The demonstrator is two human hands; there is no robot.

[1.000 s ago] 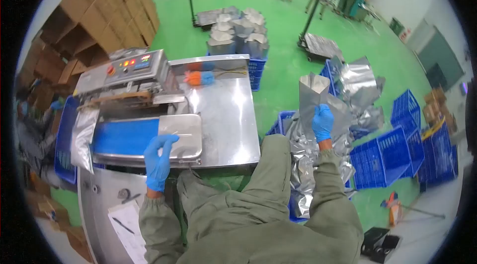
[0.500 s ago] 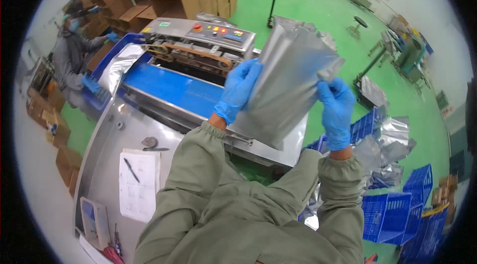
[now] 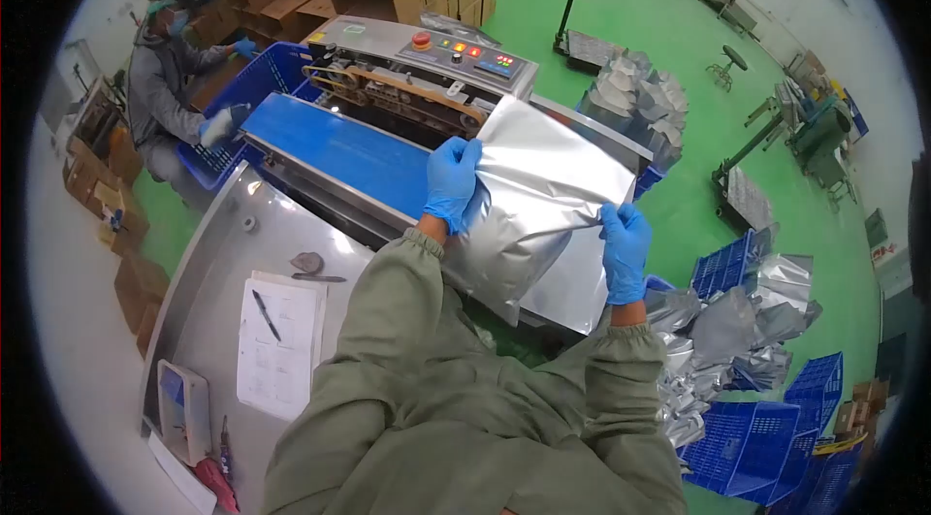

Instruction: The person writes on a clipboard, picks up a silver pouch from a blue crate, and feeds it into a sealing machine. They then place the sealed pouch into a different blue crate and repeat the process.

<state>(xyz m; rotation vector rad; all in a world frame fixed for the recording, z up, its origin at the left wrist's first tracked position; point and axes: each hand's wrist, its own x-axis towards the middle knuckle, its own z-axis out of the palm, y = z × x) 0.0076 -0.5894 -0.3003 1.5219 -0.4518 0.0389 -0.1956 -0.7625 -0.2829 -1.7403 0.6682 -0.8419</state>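
Note:
A silver foil bag (image 3: 543, 205) hangs between my two blue-gloved hands, its top edge tilted up toward the sealing machine (image 3: 417, 79). My left hand (image 3: 451, 183) pinches the bag's left side near the top, close to the machine's front corner. At the opposite upper corner, my right hand (image 3: 626, 248) grips the foil with closed fingers. The bag's lower part bulges. Beside my left hand runs the machine's blue conveyor belt (image 3: 339, 154), and the sealing head with its brown band lies just beyond. Lit displays show on the control panel (image 3: 470, 57).
On the steel table (image 3: 218, 292) lie papers (image 3: 276, 360) with a pen, a stone-like lump and a white tray (image 3: 184, 408). A co-worker (image 3: 165, 88) stands by a blue crate (image 3: 276, 74). Blue crates (image 3: 747, 442) and foil bags (image 3: 727, 326) sit at right.
The foil bag has come down and tilted, its bright face now toward me. Both hands moved lower and slightly left. At the far left, the silver bag by the co-worker has left the belt's end.

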